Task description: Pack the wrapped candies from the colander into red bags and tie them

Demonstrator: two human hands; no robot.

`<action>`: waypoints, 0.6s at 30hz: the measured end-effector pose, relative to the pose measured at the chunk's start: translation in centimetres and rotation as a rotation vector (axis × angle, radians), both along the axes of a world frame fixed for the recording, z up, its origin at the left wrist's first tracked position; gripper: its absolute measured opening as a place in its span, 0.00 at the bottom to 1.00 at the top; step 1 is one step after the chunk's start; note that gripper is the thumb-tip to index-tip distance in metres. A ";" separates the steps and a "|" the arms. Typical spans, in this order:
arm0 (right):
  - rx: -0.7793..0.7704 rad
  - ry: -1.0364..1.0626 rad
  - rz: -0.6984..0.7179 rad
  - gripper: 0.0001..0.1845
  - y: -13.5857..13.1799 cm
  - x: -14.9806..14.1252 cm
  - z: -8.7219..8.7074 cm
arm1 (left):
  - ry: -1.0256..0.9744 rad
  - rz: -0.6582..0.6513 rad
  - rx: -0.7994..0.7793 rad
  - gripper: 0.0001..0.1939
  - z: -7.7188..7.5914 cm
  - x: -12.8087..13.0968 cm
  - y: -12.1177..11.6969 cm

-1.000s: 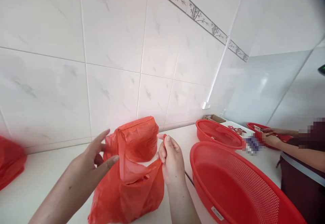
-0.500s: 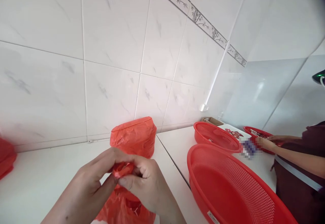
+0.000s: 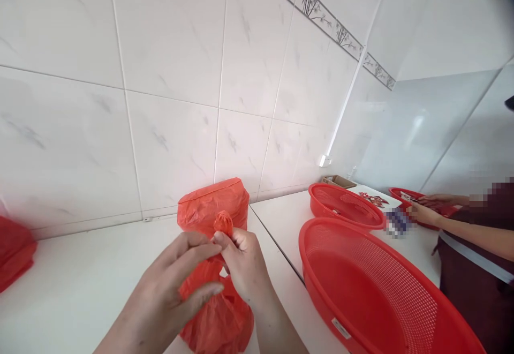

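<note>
A red plastic bag (image 3: 219, 316) sits on the white counter (image 3: 80, 290) right in front of me. My right hand (image 3: 244, 263) pinches the bag's gathered handles, and a small red loop sticks up above its fingers. My left hand (image 3: 176, 284) curls round the same twisted handles from the left, its fingers closed on the plastic. Behind the hands, a second red bag (image 3: 214, 204) wrapped round a boxy shape stands against the tiled wall.
A large red mesh basket (image 3: 361, 290) lies at my right, with a smaller red basket (image 3: 345, 206) beyond it. Another red bag (image 3: 14, 252) shows at the left edge. At the far right, a person's hands work over a third red basket (image 3: 405, 198).
My hands came together from holding the handles apart, gathered them into a twist, and now a small loop stands up between the fingers.
</note>
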State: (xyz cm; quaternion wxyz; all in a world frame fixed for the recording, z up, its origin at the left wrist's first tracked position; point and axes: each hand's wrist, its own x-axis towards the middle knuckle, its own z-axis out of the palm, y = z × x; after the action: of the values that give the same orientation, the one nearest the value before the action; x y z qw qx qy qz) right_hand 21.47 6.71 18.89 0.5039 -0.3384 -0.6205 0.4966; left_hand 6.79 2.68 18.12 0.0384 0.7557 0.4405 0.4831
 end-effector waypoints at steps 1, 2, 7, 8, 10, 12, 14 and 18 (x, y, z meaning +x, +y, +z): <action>-0.011 0.010 0.012 0.21 0.0 0.0 -0.1 | 0.037 -0.026 0.010 0.14 -0.2 0.1 0.2; -0.022 0.018 0.023 0.21 0.0 -0.1 -0.1 | 0.058 -0.040 0.013 0.13 -0.3 0.1 0.4; -0.052 0.013 0.075 0.22 0.1 0.2 -0.3 | 0.039 -0.052 -0.011 0.07 -1.0 -0.2 1.4; -0.040 0.000 0.109 0.22 0.1 0.4 -0.2 | 0.006 -0.023 -0.026 0.06 -1.1 -0.4 1.6; 0.013 -0.039 0.210 0.23 0.1 0.9 -0.1 | -0.105 0.052 -0.104 0.06 -1.2 -0.6 1.8; 0.083 -0.070 0.315 0.23 0.1 1.5 0.0 | -0.254 0.050 -0.247 0.09 -1.1 -0.7 2.0; 0.156 -0.084 0.366 0.25 0.1 1.9 0.2 | -0.400 -0.087 -0.445 0.12 -1.0 -0.6 2.1; 0.234 -0.146 0.335 0.29 0.5 2.7 0.0 | -0.553 -0.286 -0.644 0.10 -1.0 -0.1 2.2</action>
State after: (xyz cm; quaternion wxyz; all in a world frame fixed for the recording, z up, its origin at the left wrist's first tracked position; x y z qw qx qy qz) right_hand 24.15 7.18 18.93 0.4041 -0.2049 -0.7561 0.4722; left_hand 6.72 4.88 17.15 0.4547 0.6009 0.4327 0.4949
